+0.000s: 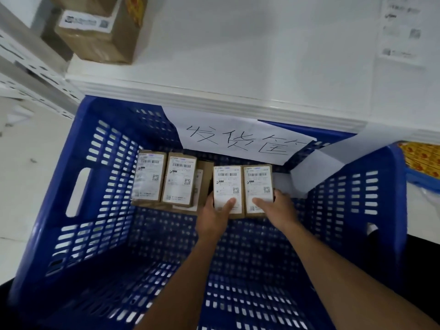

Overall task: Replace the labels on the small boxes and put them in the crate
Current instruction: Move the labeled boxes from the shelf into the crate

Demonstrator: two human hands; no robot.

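Both my arms reach down into a big blue slotted crate (78,225). My left hand (215,216) grips a small brown box (227,184) with a white shipping label, thumb on the label. My right hand (277,210) grips a second labelled box (258,182) right beside it, thumb on top and fingers round its right edge. The two boxes touch side by side near the crate's far wall. Two more labelled boxes (148,177) (179,179) lie at the far left of the crate floor, on top of other boxes.
A white paper sign (242,139) with handwritten characters hangs over the crate's far rim. Behind it runs a white table edge (214,101). A larger cardboard box (100,36) stands at upper left. Another blue bin with yellow-red contents (421,160) sits at right.
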